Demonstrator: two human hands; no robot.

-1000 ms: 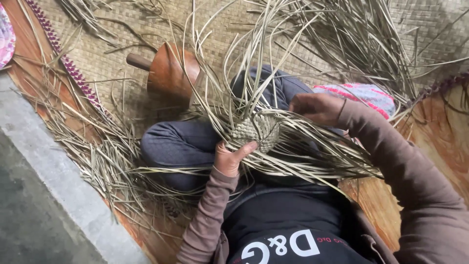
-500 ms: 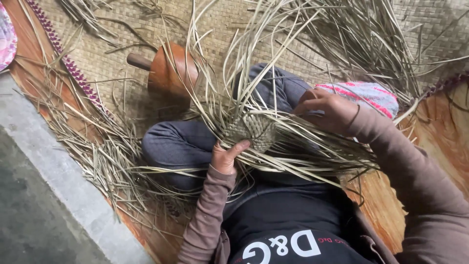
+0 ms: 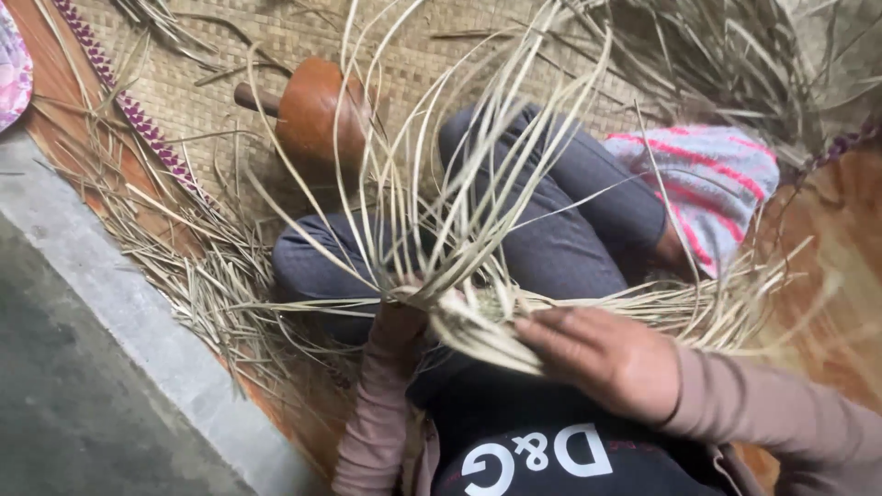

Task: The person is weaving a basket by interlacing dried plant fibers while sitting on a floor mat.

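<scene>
Left to right:

Concrete step (image 3: pixel 110 367) along the left edge, then loose dry strips (image 3: pixel 184 266) scattered on the woven mat (image 3: pixel 230 110). Brown wooden mallet (image 3: pixel 317 115) lies on the mat just beyond the knee, untouched.

Left hand (image 3: pixel 400 321) is mostly hidden under the strands; it looks closed around the near-left edge of the woven piece, but I can't see the fingers well enough to be sure of the grip.

The woven piece (image 3: pixel 478 308) sits on the lap, over the dark trousers (image 3: pixel 551 230), between the two hands. Long unwoven strands (image 3: pixel 459 165) fan up and outward from it in all directions.

Right hand (image 3: pixel 602 358) lies palm down on the near-right side of the piece, fingers extended and flat, pressing strands down rather than pinching one.

Striped pink cloth (image 3: pixel 707 184) lies beside the right leg; another heap of strips (image 3: pixel 726 64) sits top right.

Judgement: mid-weave, early stage, since the woven patch is small against the strand length. Step in hand looks like holding the last crossings tight. Next move calls for keeping the left grip firm while the right fingers single out one strand and lift alternate ones cleanly, without loosening the weave.
</scene>
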